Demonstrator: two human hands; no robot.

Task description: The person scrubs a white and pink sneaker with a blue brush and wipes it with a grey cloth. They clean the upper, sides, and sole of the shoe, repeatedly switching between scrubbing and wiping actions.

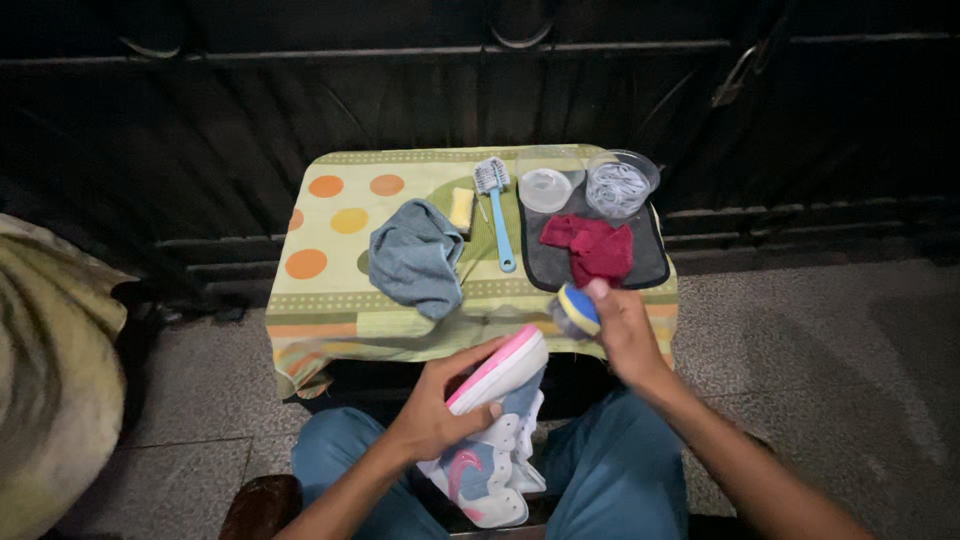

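Observation:
My left hand (pixel 437 407) grips a white, blue and pink sneaker (pixel 492 440) over my lap, its pink sole turned up. My right hand (pixel 622 330) holds a small round sponge (pixel 577 309) with a yellow and blue top, just right of the shoe's toe at the table's front edge. Just beyond that hand, a red cloth (pixel 593 246) lies on a dark grey mat (pixel 650 262).
A small table with a green dotted cover (pixel 330 290) carries a grey-blue cloth (pixel 415 258), a blue-handled brush (pixel 497 215), a yellow sponge (pixel 461 208) and two clear plastic containers (pixel 620 183) at the back. Dark metal bars stand behind. A bundle of fabric (pixel 50 380) lies at left.

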